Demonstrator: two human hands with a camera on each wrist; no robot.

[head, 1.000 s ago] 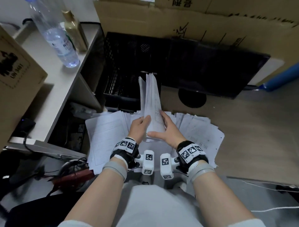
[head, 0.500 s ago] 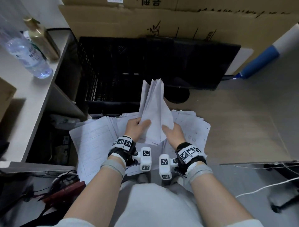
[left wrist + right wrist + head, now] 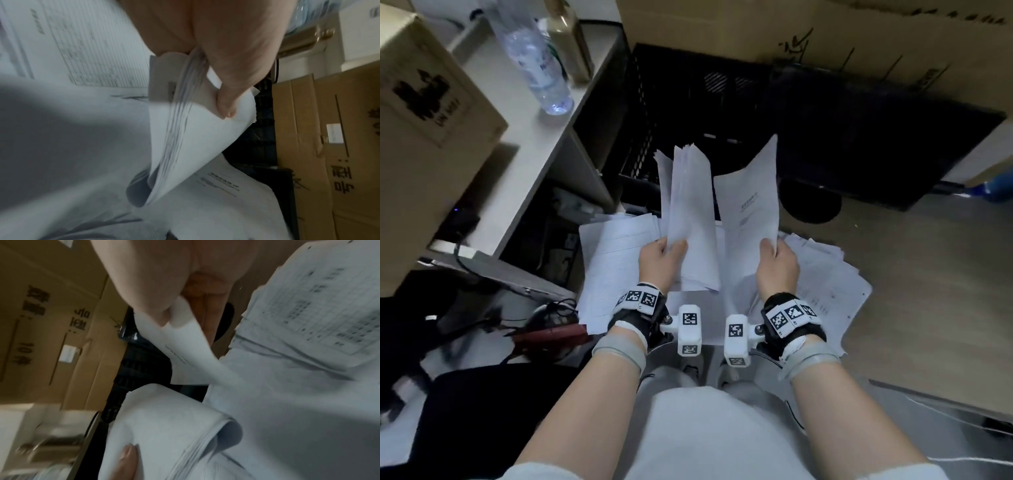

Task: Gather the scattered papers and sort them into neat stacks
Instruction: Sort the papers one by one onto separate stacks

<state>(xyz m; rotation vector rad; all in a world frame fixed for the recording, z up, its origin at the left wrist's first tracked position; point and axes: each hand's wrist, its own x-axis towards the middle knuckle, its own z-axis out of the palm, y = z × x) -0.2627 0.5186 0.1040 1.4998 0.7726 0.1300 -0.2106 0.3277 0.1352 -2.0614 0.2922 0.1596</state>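
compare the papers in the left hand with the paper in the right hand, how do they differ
The left hand grips a thick bundle of many sheets, its layered edges plain in the left wrist view; the right hand pinches what looks like a single sheet. The bundle's facing side shows no print, while the single sheet carries a few printed lines. Both are white, held upright above the scattered papers.
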